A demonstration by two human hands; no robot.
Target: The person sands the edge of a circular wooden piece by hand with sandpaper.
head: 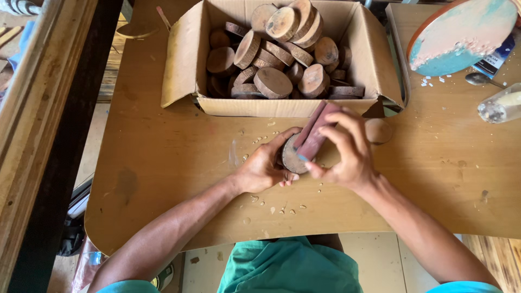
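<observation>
My left hand [263,167] grips a round slice of wood [290,158] on edge above the wooden table [163,163]. A folded reddish sheet of sandpaper [315,130] lies pressed against the slice's face under my right hand [347,149]. Just beyond both hands stands an open cardboard box [187,59] piled with several round wood slices [271,81]. One loose wood slice [378,131] lies flat on the table right of my right hand.
A round board with peeling turquoise and pink paint [461,35] sits at the far right, with a metal spoon [480,79] and a clear glass jar [502,104] near it. Small wood chips [271,209] dot the table before me. A dark wooden beam [59,141] runs along the left.
</observation>
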